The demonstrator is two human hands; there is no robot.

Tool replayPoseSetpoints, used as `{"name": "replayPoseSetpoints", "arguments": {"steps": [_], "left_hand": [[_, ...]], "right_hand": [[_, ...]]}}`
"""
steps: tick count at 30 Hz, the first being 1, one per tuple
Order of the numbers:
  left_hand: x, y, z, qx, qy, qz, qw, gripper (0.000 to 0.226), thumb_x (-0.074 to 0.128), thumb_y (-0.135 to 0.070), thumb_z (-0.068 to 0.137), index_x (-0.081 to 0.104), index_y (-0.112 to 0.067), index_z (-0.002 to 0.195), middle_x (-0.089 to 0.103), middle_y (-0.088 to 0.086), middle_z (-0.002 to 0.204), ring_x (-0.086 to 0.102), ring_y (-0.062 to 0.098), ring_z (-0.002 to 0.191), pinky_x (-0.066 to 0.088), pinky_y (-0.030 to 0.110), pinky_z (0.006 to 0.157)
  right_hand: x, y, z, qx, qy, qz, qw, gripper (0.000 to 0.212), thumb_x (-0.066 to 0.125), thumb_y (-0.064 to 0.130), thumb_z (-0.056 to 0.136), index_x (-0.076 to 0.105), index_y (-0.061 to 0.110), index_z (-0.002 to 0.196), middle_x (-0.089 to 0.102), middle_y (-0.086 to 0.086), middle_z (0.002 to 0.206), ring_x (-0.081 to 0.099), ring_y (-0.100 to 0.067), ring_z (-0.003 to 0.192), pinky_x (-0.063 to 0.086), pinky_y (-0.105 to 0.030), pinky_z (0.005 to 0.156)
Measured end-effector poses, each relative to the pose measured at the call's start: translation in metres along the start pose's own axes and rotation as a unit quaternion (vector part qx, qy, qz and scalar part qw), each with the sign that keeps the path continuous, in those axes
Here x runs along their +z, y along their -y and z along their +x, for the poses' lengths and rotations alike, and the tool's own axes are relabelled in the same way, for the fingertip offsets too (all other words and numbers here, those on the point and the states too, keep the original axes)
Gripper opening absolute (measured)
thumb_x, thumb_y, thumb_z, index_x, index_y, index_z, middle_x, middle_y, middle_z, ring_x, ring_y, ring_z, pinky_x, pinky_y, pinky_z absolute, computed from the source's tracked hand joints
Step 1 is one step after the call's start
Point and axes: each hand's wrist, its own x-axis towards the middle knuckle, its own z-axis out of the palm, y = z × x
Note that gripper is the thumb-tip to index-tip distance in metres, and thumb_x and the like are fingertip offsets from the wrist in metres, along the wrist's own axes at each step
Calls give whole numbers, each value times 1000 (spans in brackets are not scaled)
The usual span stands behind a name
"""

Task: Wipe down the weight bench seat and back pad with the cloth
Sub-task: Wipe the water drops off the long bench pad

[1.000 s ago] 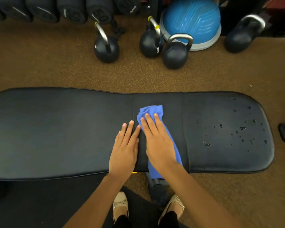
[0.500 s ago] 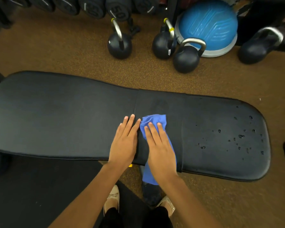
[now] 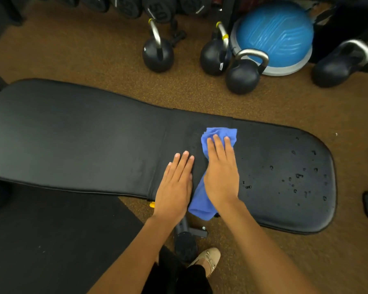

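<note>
A black padded weight bench lies flat across the view: the long back pad on the left, the seat pad on the right, dotted with water drops. A blue cloth lies over the narrow middle section, its lower end hanging off the near edge. My right hand presses flat on the cloth, fingers stretched out. My left hand rests flat on the bare pad just left of the cloth, holding nothing.
Several black kettlebells and a blue balance dome stand on the brown floor beyond the bench. Dumbbells line the top edge. A black mat lies at lower left. The bench foot and my shoe are below.
My right hand slid the cloth away from me and to the right, toward the seat pad. The left hand stayed flat beside it. The view shifted left.
</note>
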Motion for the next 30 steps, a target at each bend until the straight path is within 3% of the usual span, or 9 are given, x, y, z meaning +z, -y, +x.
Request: {"name": "replayPoseSetpoints", "arguments": {"steps": [2,5,9,14,19,22,25,27,30], "left_hand": [[2,0,0,-2,1,-5,1000,45,20,-24,101,30,-8,142,30,7,149,21,21,139,10,32,114],[2,2,-1,2,12,-19,1000,48,9,-29,103,23,-7,143,26,6,150,19,21,140,6,31,115],[-1,3,0,8,14,-23,1000,50,9,-30,103,29,-7,142,30,6,150,21,21,139,6,32,115],[-1,3,0,6,13,-26,1000,47,13,-28,102,29,-9,143,32,7,150,22,22,140,11,35,114],[-2,1,0,-10,17,-68,997,46,15,-28,102,30,-6,141,35,8,147,23,21,138,8,32,114],[-6,-1,1,-22,6,-111,994,48,24,-27,99,28,-9,143,31,2,150,15,12,140,4,24,114],[-15,-6,3,-63,-7,-219,974,50,27,-25,98,21,-17,147,17,-13,149,2,-5,139,3,16,113],[-23,-11,8,-106,-34,-278,954,49,32,-16,99,20,-22,146,18,-14,149,6,-6,138,9,22,115],[-34,-17,12,-121,-82,-294,944,46,26,-23,96,21,-24,142,22,-10,149,11,2,140,12,27,115]], "right_hand": [[4,4,-8,-10,-2,-25,1000,60,27,1,87,20,4,146,18,-11,154,4,-32,143,5,-39,117],[11,9,-43,-53,8,-47,997,62,18,8,83,25,7,144,29,-11,151,15,-32,142,10,-42,113],[2,-5,-19,-90,-24,-54,994,58,29,4,78,44,0,134,46,-16,139,36,-39,132,21,-43,110],[-6,-5,26,-13,-17,-3,1000,68,52,-12,77,32,2,141,32,-14,149,18,-35,140,15,-36,114],[-1,5,-27,-140,30,-56,988,59,23,6,80,38,0,137,41,-18,143,30,-38,135,19,-46,108],[-4,-11,-11,-136,29,-17,990,58,25,5,80,42,-2,135,42,-18,142,31,-38,134,19,-42,111],[-4,-3,20,-30,4,19,999,57,48,-6,78,40,-5,135,38,-21,143,25,-42,136,19,-44,114],[-3,19,22,7,14,94,995,57,40,5,82,35,-5,138,32,-20,147,17,-38,140,12,-41,116],[-8,39,5,-5,93,286,954,48,29,10,95,31,4,142,23,-6,152,6,-17,143,4,-21,115]]}}
